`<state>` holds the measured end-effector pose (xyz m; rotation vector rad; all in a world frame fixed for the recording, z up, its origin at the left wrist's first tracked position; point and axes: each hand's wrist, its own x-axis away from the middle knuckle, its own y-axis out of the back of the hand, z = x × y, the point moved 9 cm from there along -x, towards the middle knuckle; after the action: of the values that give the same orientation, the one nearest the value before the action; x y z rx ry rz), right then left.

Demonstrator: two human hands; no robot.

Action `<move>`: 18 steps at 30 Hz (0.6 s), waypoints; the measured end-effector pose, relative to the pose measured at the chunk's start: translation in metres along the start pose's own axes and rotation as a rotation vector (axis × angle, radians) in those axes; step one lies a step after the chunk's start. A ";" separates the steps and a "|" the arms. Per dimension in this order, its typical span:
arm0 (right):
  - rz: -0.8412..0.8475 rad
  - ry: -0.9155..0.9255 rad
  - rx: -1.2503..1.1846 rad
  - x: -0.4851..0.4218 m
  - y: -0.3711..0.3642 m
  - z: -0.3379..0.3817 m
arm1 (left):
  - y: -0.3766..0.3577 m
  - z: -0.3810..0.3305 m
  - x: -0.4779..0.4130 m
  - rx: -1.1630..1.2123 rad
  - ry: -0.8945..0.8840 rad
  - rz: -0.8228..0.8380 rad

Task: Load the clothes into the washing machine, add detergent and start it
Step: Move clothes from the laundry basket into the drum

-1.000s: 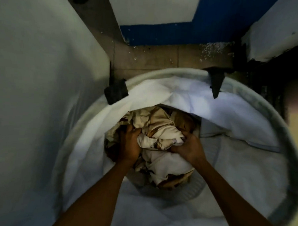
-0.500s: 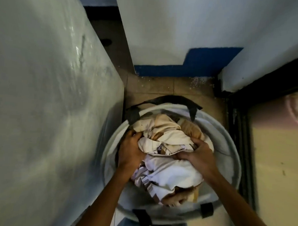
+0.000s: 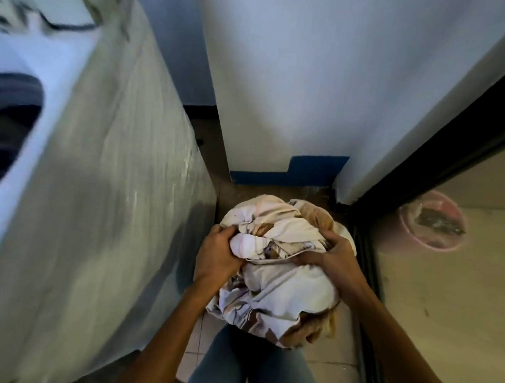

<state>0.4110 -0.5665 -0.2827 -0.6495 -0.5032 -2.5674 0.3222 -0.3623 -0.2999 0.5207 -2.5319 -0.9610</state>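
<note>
Nearest me, at 6 o'clock, my jeans [image 3: 238, 367] stand on the tiled floor [image 3: 337, 350]. My forearms reach up from the bottom edge to the bundle of clothes [image 3: 279, 282]. It is a crumpled cream and brown wad, held in the air above my knees and a little right of the middle.

My left hand [image 3: 216, 255] grips the bundle at its 9 o'clock side, fingers curled into the cloth. My right hand [image 3: 334, 254] clamps the 3 o'clock side, fingers dug into a fold. The load hangs between and below both hands. A sliver of pale hamper rim [image 3: 349, 237] shows just beyond my right hand. The rest of the hamper is hidden under the cloth, so I cannot tell what is in it.

The room to move is a narrow strip of floor. From 7 to 11 o'clock runs the side of the washing machine [image 3: 115, 191], just beside my left forearm. Its opening [image 3: 14, 108] sits at 9 o'clock by the frame's edge, dark and blurred, its contents unreadable. From 1 to 5 o'clock a dark door frame [image 3: 420, 161] closes the right side. Past it lies a pink basin [image 3: 433, 224] with something dark inside.

At 12 o'clock the strip ends at blue skirting [image 3: 289, 171] under a white wall [image 3: 308, 78].
</note>
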 end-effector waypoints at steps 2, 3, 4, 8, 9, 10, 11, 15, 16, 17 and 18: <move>0.011 0.022 -0.017 0.016 0.006 0.024 | 0.025 -0.023 0.009 -0.044 -0.025 -0.027; 0.019 0.031 -0.028 0.025 0.009 0.035 | 0.037 -0.034 0.014 -0.056 -0.045 -0.042; 0.027 0.040 -0.041 0.033 0.011 0.045 | 0.048 -0.045 0.018 -0.062 -0.070 -0.054; 0.059 0.072 -0.088 0.066 0.023 0.097 | 0.103 -0.097 0.037 -0.094 -0.174 -0.138; 0.069 0.096 -0.107 0.074 0.026 0.110 | 0.115 -0.109 0.041 -0.098 -0.195 -0.150; 0.078 0.127 -0.126 0.082 0.029 0.127 | 0.129 -0.123 0.046 -0.097 -0.218 -0.167; 0.092 0.164 -0.142 0.090 0.030 0.144 | 0.143 -0.135 0.050 -0.097 -0.243 -0.181; 0.154 0.289 -0.217 0.117 0.036 0.211 | 0.202 -0.178 0.065 -0.099 -0.316 -0.263; 0.176 0.316 -0.230 0.124 0.034 0.227 | 0.218 -0.187 0.070 -0.104 -0.331 -0.291; 0.189 0.339 -0.238 0.129 0.032 0.242 | 0.234 -0.195 0.075 -0.114 -0.346 -0.321; 0.195 0.360 -0.246 0.134 0.030 0.256 | 0.249 -0.202 0.080 -0.126 -0.356 -0.348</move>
<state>0.4107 -0.5218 0.0042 -0.2834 -0.0044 -2.4983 0.2977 -0.3357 0.0286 0.8359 -2.7137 -1.4421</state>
